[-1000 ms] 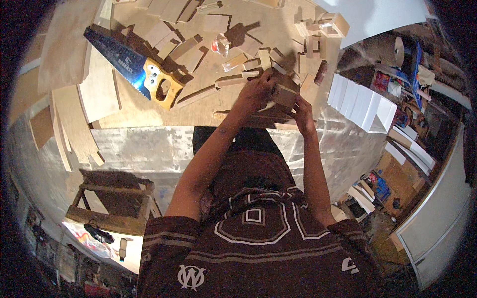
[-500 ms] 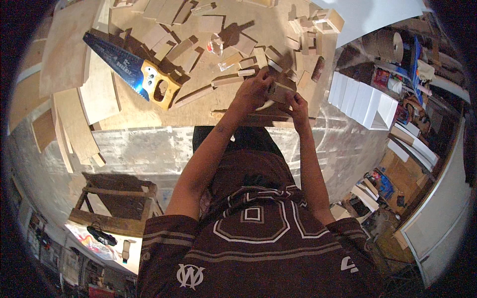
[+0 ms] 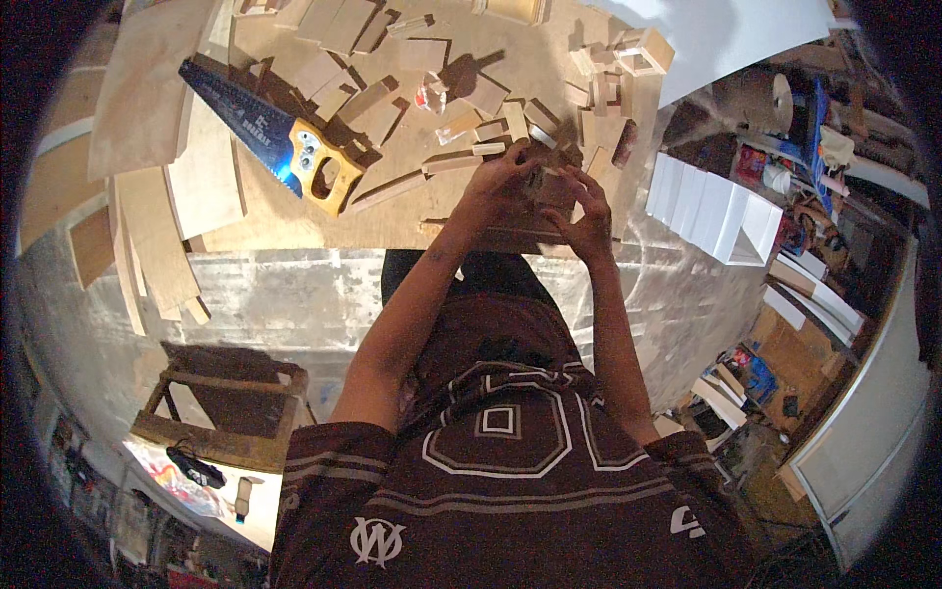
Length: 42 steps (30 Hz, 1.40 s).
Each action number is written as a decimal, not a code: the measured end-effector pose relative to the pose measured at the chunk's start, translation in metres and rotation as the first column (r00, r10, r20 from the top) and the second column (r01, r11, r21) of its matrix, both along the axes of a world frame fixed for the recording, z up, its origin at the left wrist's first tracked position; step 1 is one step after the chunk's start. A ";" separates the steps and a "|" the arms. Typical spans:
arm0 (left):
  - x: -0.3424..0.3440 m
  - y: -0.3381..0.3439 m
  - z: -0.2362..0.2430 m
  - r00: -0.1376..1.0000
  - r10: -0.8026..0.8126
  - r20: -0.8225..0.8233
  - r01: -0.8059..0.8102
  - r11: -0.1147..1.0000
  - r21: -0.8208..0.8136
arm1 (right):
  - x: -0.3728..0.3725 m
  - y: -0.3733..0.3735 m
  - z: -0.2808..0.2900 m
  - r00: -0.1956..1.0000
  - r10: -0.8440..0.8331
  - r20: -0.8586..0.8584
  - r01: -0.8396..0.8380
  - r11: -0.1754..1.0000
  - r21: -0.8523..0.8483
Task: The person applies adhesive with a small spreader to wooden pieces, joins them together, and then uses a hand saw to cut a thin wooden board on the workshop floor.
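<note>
Just above the near edge of the workbench, I hold a small flat wooden block between my two hands. My left hand is closed on its left end, and the fingertips there are partly in shadow. Around its right end curls my right hand, thumb at the near edge and fingers at the far edge. Short wooden strips lie just beyond my hands. A handsaw with a yellow handle rests on the bench to the left.
Many wood offcuts are strewn over the workbench. Long boards overhang its left side. White box-like panels stand to the right. A wooden stool frame is at lower left.
My right hand has shifted its grasp, thumb and fingers now spread wider across the block instead of pinching its corner. The view has shifted slightly.
</note>
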<state>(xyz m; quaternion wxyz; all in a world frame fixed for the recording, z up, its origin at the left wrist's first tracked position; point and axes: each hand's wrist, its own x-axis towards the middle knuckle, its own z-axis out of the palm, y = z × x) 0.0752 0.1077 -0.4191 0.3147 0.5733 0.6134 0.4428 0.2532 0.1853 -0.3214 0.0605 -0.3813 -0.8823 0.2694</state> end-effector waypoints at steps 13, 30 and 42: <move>0.004 -0.002 -0.009 0.993 0.032 -0.117 -0.035 0.999 -0.025 | 0.003 -0.001 -0.015 0.994 -0.058 -0.094 0.053 0.997 -0.053; 0.003 0.001 -0.003 0.989 -0.006 -0.145 -0.006 0.997 -0.078 | 0.009 0.002 -0.023 0.994 -0.070 -0.089 0.063 0.995 -0.076; 0.009 -0.005 0.008 0.943 0.180 0.281 -0.175 0.984 -0.042 | 0.045 0.010 -0.043 0.700 -0.709 0.089 0.409 0.296 -0.863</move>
